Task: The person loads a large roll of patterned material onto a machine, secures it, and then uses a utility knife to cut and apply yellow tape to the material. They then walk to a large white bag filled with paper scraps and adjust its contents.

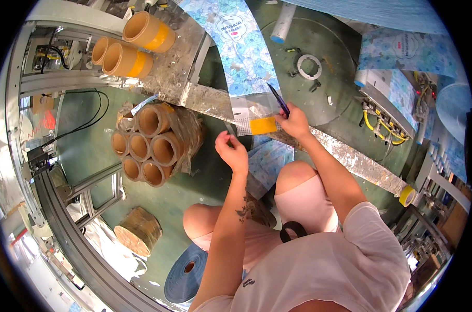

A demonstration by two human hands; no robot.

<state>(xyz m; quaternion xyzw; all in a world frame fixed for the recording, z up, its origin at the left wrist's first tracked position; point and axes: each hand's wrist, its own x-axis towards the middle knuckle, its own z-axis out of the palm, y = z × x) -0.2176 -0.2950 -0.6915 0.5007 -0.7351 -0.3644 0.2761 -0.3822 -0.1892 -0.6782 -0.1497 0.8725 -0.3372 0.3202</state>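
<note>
My right hand (295,122) is closed round a slim dark purple tool (279,100) with a pointed black tip; its exact kind is unclear. The tip reaches over the right edge of a blue flower-printed film strip (249,60). That strip hangs down to a clear end with a yellow tape piece (263,125) stuck across it. My right fingers are at the tape's right edge. Beside the lower left corner of the film is my left hand (232,152), fingers loosely curled and apart, with nothing visible in them. More printed film (269,161) lies below, near my knee.
A long, worn metal beam (345,153) crosses in front of me. On the left stand a wrapped bundle of cardboard tubes (151,148) and loose tubes (145,34). A blue roll (186,273) sits by my leg. Machinery with yellow hoses (384,127) stands to the right.
</note>
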